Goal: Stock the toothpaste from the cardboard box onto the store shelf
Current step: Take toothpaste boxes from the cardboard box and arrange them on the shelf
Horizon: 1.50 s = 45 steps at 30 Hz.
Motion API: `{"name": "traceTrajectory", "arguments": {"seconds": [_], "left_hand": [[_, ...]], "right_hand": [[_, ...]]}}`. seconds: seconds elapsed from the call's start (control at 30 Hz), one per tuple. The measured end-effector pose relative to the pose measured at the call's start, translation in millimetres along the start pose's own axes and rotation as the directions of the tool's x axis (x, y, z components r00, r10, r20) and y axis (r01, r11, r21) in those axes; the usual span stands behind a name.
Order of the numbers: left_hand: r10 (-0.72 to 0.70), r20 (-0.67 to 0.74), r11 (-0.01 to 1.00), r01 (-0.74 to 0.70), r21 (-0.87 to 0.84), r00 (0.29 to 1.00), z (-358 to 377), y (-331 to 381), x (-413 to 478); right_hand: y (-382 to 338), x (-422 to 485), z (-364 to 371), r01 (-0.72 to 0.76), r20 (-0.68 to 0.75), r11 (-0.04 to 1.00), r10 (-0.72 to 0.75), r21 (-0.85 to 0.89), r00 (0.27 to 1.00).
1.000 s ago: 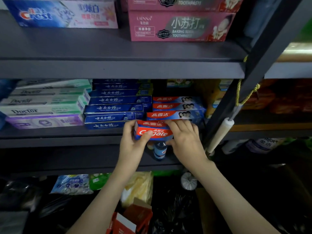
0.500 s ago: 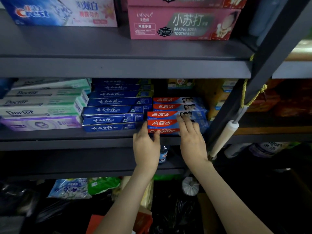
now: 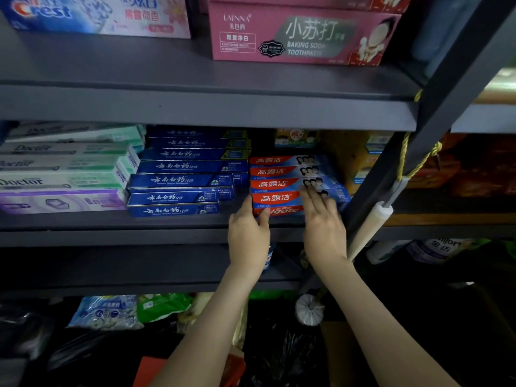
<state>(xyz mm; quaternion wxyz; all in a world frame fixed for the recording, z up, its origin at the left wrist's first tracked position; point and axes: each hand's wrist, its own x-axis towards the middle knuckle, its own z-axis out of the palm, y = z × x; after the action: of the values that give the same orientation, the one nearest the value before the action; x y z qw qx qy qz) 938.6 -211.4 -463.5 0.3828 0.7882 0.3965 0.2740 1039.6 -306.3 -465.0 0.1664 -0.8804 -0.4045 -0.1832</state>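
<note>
A red and blue Colgate toothpaste box (image 3: 284,211) lies at the front of the dark middle shelf (image 3: 111,236), in front of and below a stepped stack of matching boxes (image 3: 279,171). My left hand (image 3: 248,233) clasps the box's left end, with the thumb on its front face and the fingers around the end. My right hand (image 3: 321,222) lies flat on top of the box's right half, fingers stretched toward the stack. A brown cardboard edge (image 3: 343,347) shows dimly near the floor below my arms.
Stacked blue boxes (image 3: 184,180) sit just left of the Colgate stack, with Doctor boxes (image 3: 61,180) further left. Pink baking soda boxes (image 3: 301,37) and a Crest box (image 3: 92,12) fill the upper shelf. A slanted dark post (image 3: 418,129) with a white foam roll (image 3: 368,227) stands right.
A second ago both hands held the Colgate box in front of the shelf edge. It now lies on the shelf under the stack, with my hands still on it.
</note>
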Motion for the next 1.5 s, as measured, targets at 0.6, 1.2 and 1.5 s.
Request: {"name": "traceTrajectory", "arguments": {"seconds": [0.6, 1.2, 1.5], "left_hand": [[0.236, 0.372, 0.942, -0.305, 0.138, 0.897, -83.0, 183.4, -138.1], [0.562, 0.491, 0.744, -0.666, 0.051, 0.666, 66.7, 520.2, -347.8], [0.48, 0.633, 0.656, -0.727, 0.2, 0.607, 168.1, 585.7, -328.9]], "right_hand": [[13.4, -63.7, -240.0, 0.028, 0.054, 0.995, -0.034, 0.099, 0.998], [327.4, -211.1, -559.5, -0.157, -0.08, 0.987, 0.159, 0.027, 0.984], [473.3, -194.9, -560.7, -0.211, -0.085, 0.977, 0.208, -0.023, 0.974]]}}
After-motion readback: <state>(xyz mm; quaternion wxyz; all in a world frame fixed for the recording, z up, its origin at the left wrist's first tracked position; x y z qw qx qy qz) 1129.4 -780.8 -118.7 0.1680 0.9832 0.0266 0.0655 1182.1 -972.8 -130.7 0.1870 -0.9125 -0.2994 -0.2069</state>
